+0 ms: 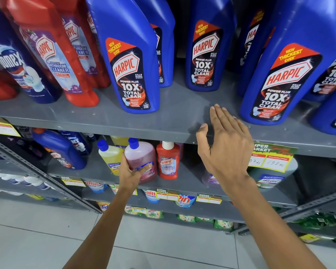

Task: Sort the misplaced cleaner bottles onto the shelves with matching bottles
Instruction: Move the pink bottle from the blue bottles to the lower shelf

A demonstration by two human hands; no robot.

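My left hand [131, 172] grips a pink cleaner bottle with a blue cap [142, 156] on the second shelf, between a yellow bottle with a blue cap [110, 155] and a small red Harpic bathroom cleaner bottle [168, 162]. My right hand [224, 144] hovers open, fingers together, over the front edge of the upper grey shelf [178, 117], in the gap between two large blue Harpic bottles [132, 61] [287, 74]. It holds nothing.
Red Harpic bathroom cleaner bottles [52, 49] and a dark blue Domex bottle [17, 65] stand at upper left. A blue Harpic bottle [62, 150] leans on the second shelf. A green Lizol bottle [273, 175] sits behind yellow price tags [270, 158]. Detergent packs fill lower shelves above the tiled floor.
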